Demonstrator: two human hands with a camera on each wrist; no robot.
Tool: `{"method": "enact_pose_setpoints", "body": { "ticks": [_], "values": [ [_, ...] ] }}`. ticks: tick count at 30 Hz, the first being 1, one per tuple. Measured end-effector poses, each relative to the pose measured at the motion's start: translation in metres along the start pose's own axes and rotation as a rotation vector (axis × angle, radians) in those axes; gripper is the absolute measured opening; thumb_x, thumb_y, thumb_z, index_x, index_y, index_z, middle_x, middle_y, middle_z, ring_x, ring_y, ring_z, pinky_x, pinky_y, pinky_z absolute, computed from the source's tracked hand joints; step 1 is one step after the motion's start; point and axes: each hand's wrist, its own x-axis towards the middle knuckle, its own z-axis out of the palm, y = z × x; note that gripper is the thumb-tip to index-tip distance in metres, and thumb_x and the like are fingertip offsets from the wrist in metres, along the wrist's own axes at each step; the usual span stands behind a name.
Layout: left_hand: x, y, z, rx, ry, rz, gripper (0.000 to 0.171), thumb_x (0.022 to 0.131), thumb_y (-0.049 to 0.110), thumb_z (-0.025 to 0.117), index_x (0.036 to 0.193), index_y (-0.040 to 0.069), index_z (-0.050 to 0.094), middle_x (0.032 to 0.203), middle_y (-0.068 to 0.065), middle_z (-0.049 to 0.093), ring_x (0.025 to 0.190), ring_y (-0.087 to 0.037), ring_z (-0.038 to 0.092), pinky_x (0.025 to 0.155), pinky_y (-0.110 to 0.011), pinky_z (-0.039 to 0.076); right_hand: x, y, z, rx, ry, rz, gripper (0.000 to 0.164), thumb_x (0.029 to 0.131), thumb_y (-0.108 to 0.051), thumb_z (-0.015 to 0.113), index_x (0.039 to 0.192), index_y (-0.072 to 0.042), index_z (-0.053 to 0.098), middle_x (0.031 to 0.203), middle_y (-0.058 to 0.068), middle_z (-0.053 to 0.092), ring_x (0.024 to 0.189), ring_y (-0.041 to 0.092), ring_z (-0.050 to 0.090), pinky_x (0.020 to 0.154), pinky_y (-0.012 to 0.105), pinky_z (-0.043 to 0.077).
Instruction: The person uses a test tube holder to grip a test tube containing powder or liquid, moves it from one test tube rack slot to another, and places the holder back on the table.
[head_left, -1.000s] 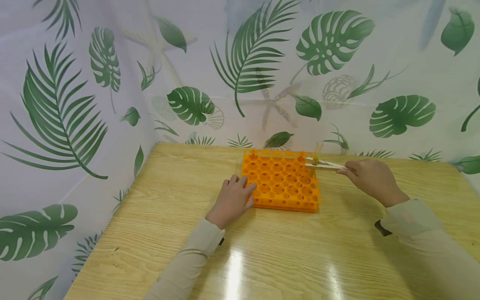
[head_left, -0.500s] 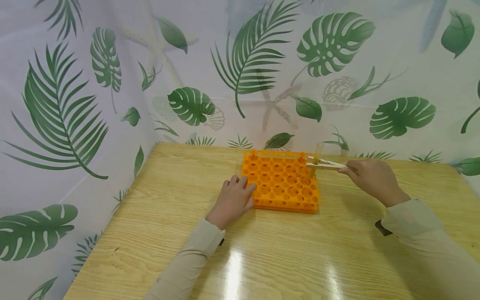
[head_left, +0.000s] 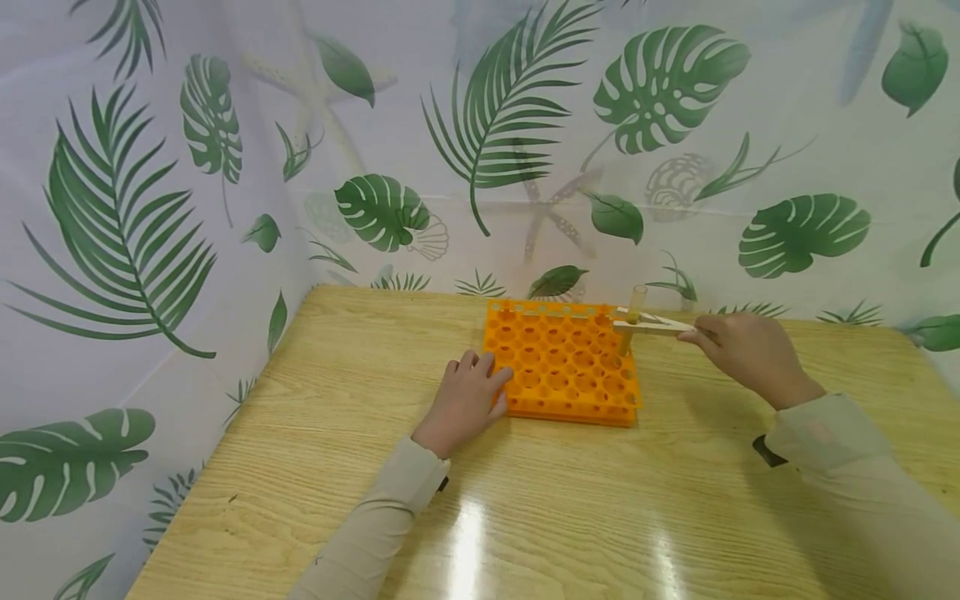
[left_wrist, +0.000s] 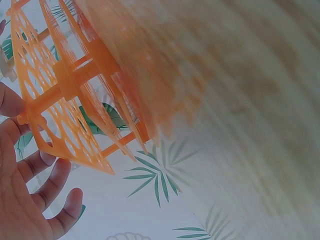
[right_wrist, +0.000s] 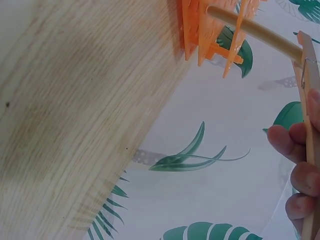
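An orange test tube rack (head_left: 557,367) with rows of round holes stands on the wooden table. My left hand (head_left: 461,400) lies at its left edge, and in the left wrist view the thumb and a finger hold a corner of the rack's perforated plate. The other fingers bend loosely beside it. My right hand (head_left: 753,354) grips a wooden test tube holder (head_left: 656,324). Its jaws are around a test tube (head_left: 638,298) near the rack's back right corner. The tube's lower part passes down through the rack's plate, as the right wrist view shows.
Behind the table (head_left: 360,500) hangs a white cloth (head_left: 540,100) printed with green leaves; it also covers the left side. The rack is near the table's back edge. Both forearms wear light long sleeves (head_left: 375,508).
My right hand and the wooden holder have shifted very slightly up and to the right. The left hand and the rack stay put.
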Motion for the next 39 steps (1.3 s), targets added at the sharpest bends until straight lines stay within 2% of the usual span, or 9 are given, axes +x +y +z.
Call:
{"method": "enact_pose_setpoints", "body": {
  "ticks": [8,11,23,30,39],
  "values": [
    [0.001,0.000,0.000,-0.005,-0.007,-0.003,0.017,0.092,0.028,0.053,0.107,0.021,0.056,0.092,-0.003,0.049,0.085,-0.022,0.041,0.069,-0.031,0.032,0.003,0.000,-0.005,-0.011,-0.019,-0.011,0.021,0.084,-0.024,0.068,0.069,-0.010,0.062,0.047,-0.004,0.049,0.038,0.004,0.032,0.042,0.026,0.032],
    [0.001,0.000,0.000,-0.009,-0.014,-0.006,0.017,0.093,0.028,0.053,0.108,0.021,0.056,0.092,-0.002,0.048,0.085,-0.021,0.041,0.069,-0.031,0.032,0.004,0.000,-0.007,-0.012,-0.017,-0.012,0.019,0.082,-0.022,0.069,0.069,-0.010,0.062,0.047,-0.003,0.050,0.038,0.004,0.033,0.042,0.027,0.033],
    [0.000,0.000,0.001,-0.007,-0.012,-0.004,0.017,0.093,0.027,0.052,0.108,0.021,0.056,0.091,-0.002,0.047,0.085,-0.022,0.041,0.070,-0.032,0.033,0.007,-0.001,-0.013,0.002,0.008,-0.027,0.024,0.086,-0.025,0.066,0.067,-0.010,0.059,0.046,-0.006,0.039,0.039,0.006,0.027,0.044,0.024,0.027],
    [0.001,0.000,0.001,-0.001,0.000,-0.003,0.017,0.092,0.027,0.052,0.108,0.022,0.056,0.091,-0.002,0.047,0.084,-0.021,0.041,0.069,-0.032,0.032,0.009,-0.001,-0.017,-0.037,0.032,-0.047,0.029,0.086,-0.029,0.065,0.065,-0.013,0.056,0.046,-0.006,0.036,0.041,0.006,0.026,0.045,0.024,0.027],
    [0.001,0.000,0.002,0.002,-0.005,-0.003,0.018,0.092,0.028,0.053,0.109,0.022,0.056,0.093,-0.002,0.048,0.085,-0.022,0.042,0.070,-0.031,0.033,0.010,0.004,-0.016,-0.042,0.075,-0.078,0.038,0.090,-0.040,0.056,0.064,-0.013,0.054,0.045,-0.007,0.032,0.042,0.004,0.021,0.044,0.024,0.025]
  ]
}}
